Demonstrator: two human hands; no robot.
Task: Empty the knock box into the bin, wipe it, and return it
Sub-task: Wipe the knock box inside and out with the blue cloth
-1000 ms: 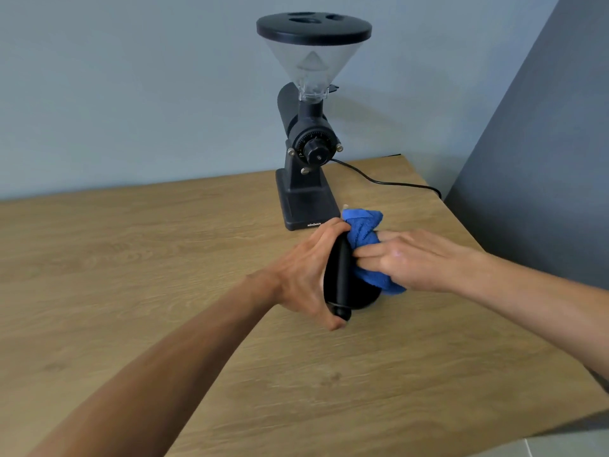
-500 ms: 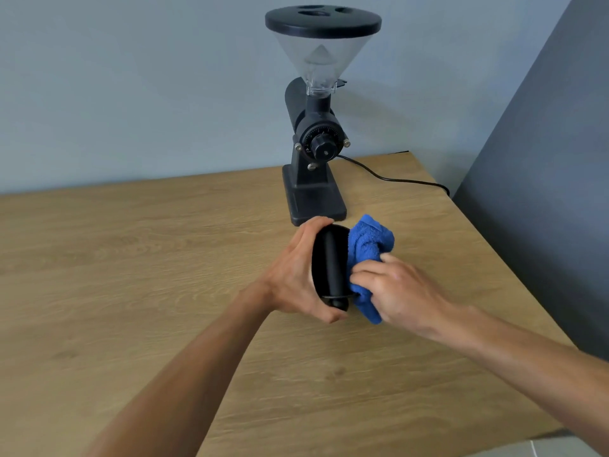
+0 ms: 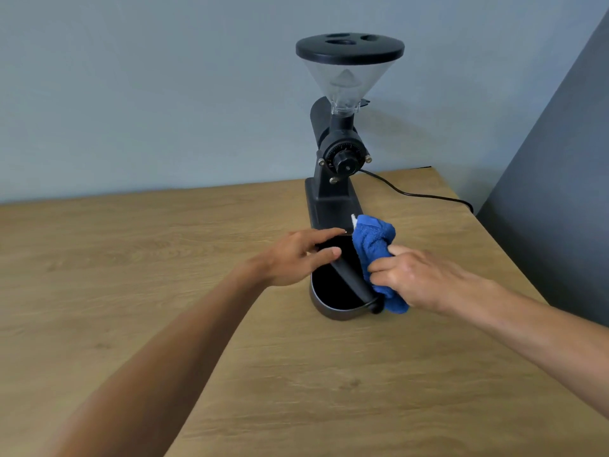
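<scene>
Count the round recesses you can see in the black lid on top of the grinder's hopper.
3 recesses in the lid: one at the back left, one at the back right, one nearer the front between them. None looks hidden.

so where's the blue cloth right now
In the head view, the cloth is bunched in the right hand, against the knock box, just before the grinder.

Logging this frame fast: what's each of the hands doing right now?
Left hand: open, fingers on the rim of the round black knock box.
Right hand: closed on the crumpled blue cloth.
</scene>
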